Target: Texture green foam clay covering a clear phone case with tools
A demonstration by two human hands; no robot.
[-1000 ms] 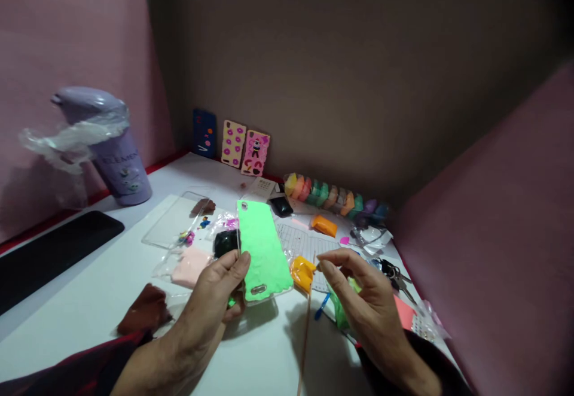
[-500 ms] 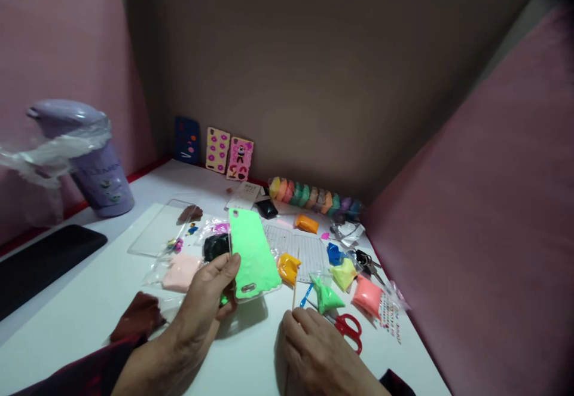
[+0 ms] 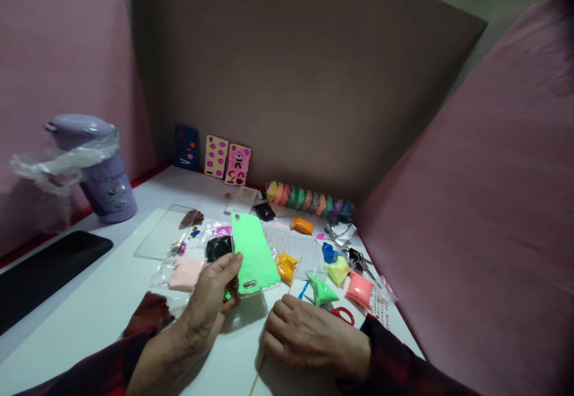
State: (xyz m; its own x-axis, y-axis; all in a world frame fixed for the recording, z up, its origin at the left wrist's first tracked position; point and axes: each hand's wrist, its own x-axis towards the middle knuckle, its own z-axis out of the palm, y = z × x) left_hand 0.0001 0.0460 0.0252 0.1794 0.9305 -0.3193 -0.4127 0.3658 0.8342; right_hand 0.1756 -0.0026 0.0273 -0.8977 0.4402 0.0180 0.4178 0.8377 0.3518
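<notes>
My left hand is closed on a phone case covered in bright green clay, thumb on its left edge, tilted up above the table. A bit of green clay shows by those fingers. Low on the table to the right, my right hand is closed around a thin wooden stick, which slants out below it and above it. Red-handled scissors lie partly hidden behind the right hand. Near its fingers are a blue tool and a bag of green clay.
Clay packs lie about: brown, pale pink, orange-yellow, coral. A clear case lies left. At the left edge stand a purple bottle and a black slab. Decorated cases lean on the back wall.
My right hand has moved left, nearer the phone case, and the stick leans more. The left hand keeps its hold on the case. The whole view has shifted slightly.
</notes>
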